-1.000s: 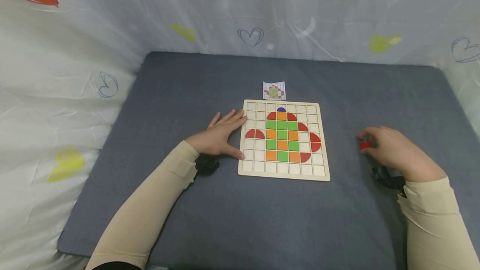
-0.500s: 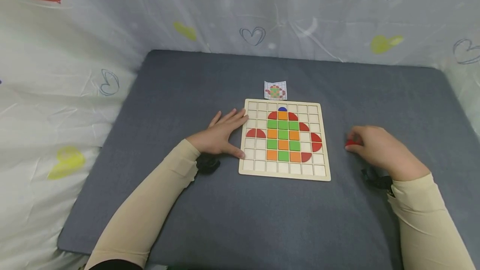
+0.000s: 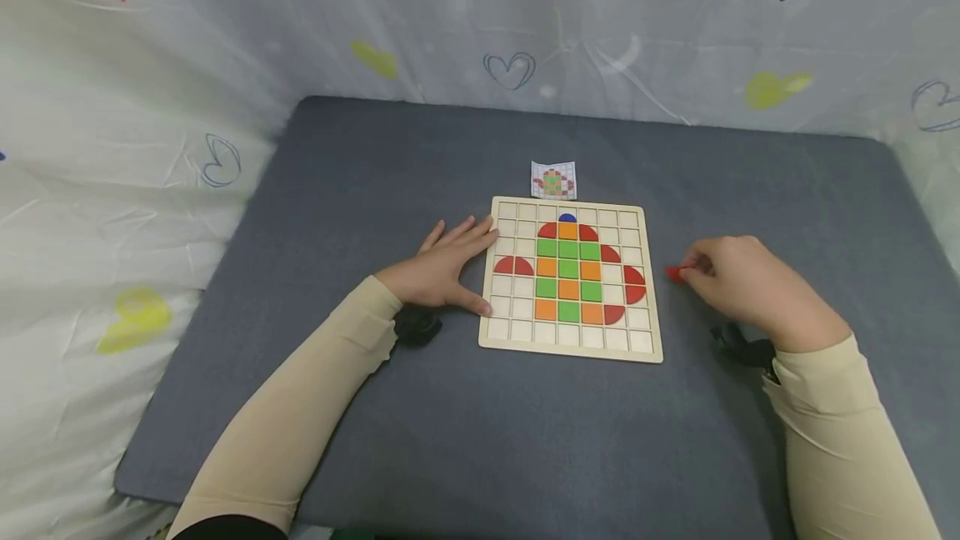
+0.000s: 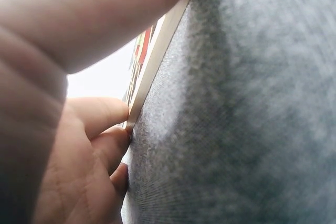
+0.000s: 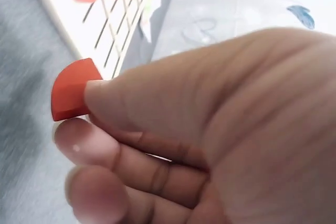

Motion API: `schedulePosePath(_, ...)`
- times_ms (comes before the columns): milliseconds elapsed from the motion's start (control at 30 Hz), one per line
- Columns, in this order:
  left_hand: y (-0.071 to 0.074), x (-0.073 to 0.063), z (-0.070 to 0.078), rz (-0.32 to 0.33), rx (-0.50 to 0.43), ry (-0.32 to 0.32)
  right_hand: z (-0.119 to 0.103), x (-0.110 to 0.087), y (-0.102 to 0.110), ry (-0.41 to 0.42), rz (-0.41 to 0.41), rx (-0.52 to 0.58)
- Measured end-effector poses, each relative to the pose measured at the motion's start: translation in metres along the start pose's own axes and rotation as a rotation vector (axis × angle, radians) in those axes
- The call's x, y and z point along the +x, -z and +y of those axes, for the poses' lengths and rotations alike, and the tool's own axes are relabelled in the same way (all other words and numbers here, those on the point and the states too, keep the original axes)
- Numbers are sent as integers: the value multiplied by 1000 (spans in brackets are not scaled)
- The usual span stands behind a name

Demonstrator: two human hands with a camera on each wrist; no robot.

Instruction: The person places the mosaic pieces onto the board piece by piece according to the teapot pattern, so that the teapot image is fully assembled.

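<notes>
A square wooden grid board (image 3: 525,340) lies on the table, set with green and orange squares, red quarter-rounds and a blue piece (image 3: 567,217) near the top. My left hand (image 3: 442,270) rests at the board's left edge, fingers spread; the left wrist view shows the thumb and fingertips touching its rim (image 4: 157,51). To the right of the board, my right hand (image 3: 750,286) pinches a red quarter-round tile (image 5: 73,90) between thumb and fingers. That tile is just off the board's right edge in the head view.
Behind the board lies a small printed picture card (image 3: 553,181) with a similar coloured pattern. The dark grey table (image 3: 420,440) reaches back to a white printed curtain (image 3: 450,15), which also hangs along the left side.
My right hand has moved left toward the board with the red quarter-round tile, which now shows more at the fingertips. The left hand stays on the board's edge.
</notes>
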State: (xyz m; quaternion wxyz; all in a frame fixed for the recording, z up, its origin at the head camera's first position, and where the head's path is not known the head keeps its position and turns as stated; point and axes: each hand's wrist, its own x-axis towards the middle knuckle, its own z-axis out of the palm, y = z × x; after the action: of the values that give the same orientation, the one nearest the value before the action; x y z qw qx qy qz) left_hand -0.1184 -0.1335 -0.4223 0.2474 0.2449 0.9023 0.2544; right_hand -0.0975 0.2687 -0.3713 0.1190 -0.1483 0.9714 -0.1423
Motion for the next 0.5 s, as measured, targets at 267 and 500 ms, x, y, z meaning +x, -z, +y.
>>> schedulePosePath(267, -1, 1, -1, 1, 1, 2, -30, 10, 1, -8, -6, 35)
schedulePosePath(500, -2, 1, -1, 11, 7, 10, -58, 23, -5, 44, -49, 26)
